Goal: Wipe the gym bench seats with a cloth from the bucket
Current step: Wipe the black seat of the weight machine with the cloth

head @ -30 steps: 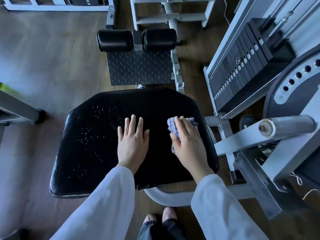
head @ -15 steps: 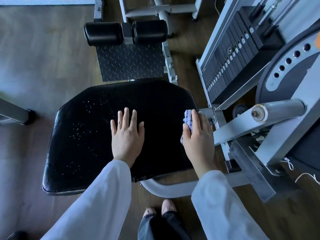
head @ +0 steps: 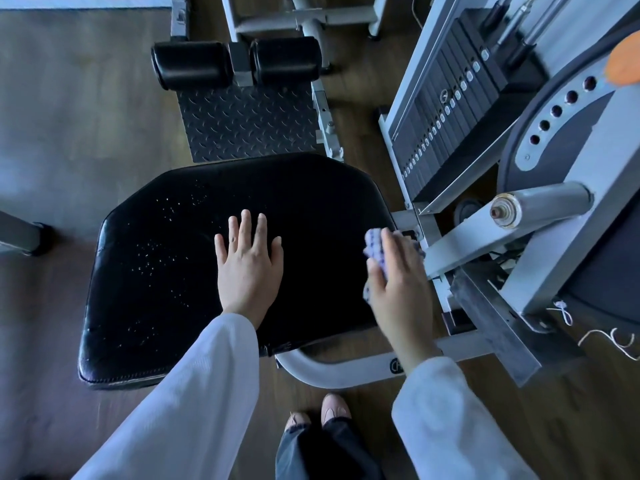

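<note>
Wood floor under black seat (head: 166,271) speckled with droplets. Left hand (head: 247,263) lies flat on seat, fingers straight, slightly spread. Right hand (head: 398,271) grips checked cloth (head: 375,251) at seat's right edge.

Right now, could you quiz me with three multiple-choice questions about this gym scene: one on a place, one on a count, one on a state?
1. Where is the cloth?
A. at the seat's right edge
B. on the footplate
C. on the floor

2. How many black roller pads stand beyond the footplate?
A. one
B. two
C. four

3. How does the left hand lie?
A. clenched in a fist
B. flat on the black seat, fingers straight
C. gripping the frame

Answers:
1 A, the right hand presses it there.
2 B, two side by side.
3 B, palm down on the pad.
</note>
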`<act>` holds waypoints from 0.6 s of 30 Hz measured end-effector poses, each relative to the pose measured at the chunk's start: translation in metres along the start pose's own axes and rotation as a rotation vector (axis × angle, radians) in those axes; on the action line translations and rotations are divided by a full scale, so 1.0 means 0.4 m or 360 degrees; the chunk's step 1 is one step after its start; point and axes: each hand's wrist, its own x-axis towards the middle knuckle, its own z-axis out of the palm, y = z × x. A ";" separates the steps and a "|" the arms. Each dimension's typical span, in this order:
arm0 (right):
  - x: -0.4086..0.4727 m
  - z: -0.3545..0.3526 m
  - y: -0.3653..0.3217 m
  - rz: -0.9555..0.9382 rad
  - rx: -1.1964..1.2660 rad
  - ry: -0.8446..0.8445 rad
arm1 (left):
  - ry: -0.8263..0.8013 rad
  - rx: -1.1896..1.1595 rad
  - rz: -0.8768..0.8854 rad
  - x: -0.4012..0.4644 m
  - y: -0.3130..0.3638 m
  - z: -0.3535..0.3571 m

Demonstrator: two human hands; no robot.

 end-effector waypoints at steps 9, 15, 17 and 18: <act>-0.072 0.014 -0.033 0.0018 -0.0036 0.0162 | -0.0016 -0.0021 -0.0020 0.003 0.004 -0.004; 0.142 0.056 -0.051 0.0216 -0.0137 -0.0126 | -0.0062 -0.0027 -0.0039 0.027 0.003 -0.012; 0.175 0.086 -0.090 0.0104 -0.0131 -0.0214 | -0.0074 -0.0042 -0.0071 0.048 0.008 -0.011; 0.174 0.099 -0.111 -0.0044 -0.0111 -0.0252 | -0.0070 -0.0037 -0.0078 0.060 0.009 -0.009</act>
